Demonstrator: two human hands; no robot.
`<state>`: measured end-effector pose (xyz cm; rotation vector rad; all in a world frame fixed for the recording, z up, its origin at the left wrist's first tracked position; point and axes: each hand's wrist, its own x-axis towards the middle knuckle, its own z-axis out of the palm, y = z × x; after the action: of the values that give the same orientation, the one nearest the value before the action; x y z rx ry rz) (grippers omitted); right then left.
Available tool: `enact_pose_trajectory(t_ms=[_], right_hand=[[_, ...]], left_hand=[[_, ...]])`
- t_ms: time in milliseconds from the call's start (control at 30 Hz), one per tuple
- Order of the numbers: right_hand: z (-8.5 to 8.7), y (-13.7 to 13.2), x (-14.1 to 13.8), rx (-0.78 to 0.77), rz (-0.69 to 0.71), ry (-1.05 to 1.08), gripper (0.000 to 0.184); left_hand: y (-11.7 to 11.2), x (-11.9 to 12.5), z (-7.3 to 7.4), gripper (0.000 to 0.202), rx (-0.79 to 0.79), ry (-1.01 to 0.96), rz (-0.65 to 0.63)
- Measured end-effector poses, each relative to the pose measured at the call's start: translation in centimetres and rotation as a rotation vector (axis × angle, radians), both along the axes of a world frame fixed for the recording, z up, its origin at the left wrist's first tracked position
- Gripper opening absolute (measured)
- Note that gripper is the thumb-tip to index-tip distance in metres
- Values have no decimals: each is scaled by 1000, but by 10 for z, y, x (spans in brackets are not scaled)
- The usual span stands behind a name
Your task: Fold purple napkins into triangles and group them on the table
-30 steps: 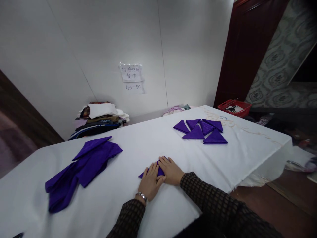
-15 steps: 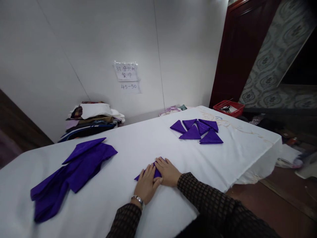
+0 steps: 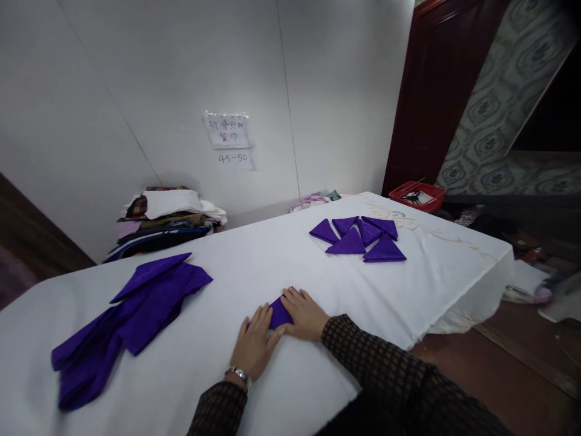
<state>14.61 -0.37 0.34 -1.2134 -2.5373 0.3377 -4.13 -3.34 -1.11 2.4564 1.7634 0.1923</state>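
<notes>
Between my two hands lies a folded purple napkin [image 3: 280, 313], flat on the white tablecloth [image 3: 254, 260]. My left hand [image 3: 255, 342] rests on its left end, fingers stretched out and lying flat. On the right end, my right hand [image 3: 305, 315] presses down with its fingers extended. Both hands cover parts of the napkin, so its whole outline is hidden. Several purple napkins folded into triangles [image 3: 347, 241] lie grouped farther back to the right. To the left is a loose heap of unfolded purple napkins [image 3: 145, 315].
A stack of folded clothes [image 3: 167, 215] stands behind the table's left part, against the wall. Pinkish cloth [image 3: 313, 201] lies at the back edge. A red basket [image 3: 417, 197] sits beyond the far right corner. A handwritten paper sign [image 3: 230, 140] hangs on the wall.
My left hand has slid to the left along the folded napkin, uncovering more of its middle. The right hand stays on the right end. The view has shifted slightly.
</notes>
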Motion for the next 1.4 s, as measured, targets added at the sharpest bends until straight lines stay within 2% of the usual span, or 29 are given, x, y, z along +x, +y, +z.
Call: enact_pose_trajectory(t_ms=[300,400,467,533,667,767,900,967,1067,1233,1400], right_hand=[[1,1,1,-45,8,-16,77],[1,1,2,-43,11,-6,77],[1,1,2,-41,13,-1,77],[1,0,1,-33,9,-7,77],[1,-2,1,9,-3,-29,73],[0,-1,1,23,4,-40,74],[1,-1,1,15,-1,-23,73],[2,-2,0,11,-10,-4,71],[4,-2,-1,8,-17,28,73],[2,-1,-1,-29,-9,48,86],[-3,2,-1,-94,-22,54,91]], left_hand=[[-10,-40,-7,62,-20,29,130],[-10,-46,-6,61,-7,45,201],[-8,-41,-3,62,32,47,255],[-4,-30,2,64,94,34,238],[5,0,8,61,132,-9,-13],[10,13,6,61,38,-23,-78],[11,11,-1,63,-6,-69,-73],[13,9,1,58,-11,-101,-44],[21,11,12,47,-10,-156,-3],[44,24,34,35,-28,-156,-11],[64,30,35,43,-209,-270,82]])
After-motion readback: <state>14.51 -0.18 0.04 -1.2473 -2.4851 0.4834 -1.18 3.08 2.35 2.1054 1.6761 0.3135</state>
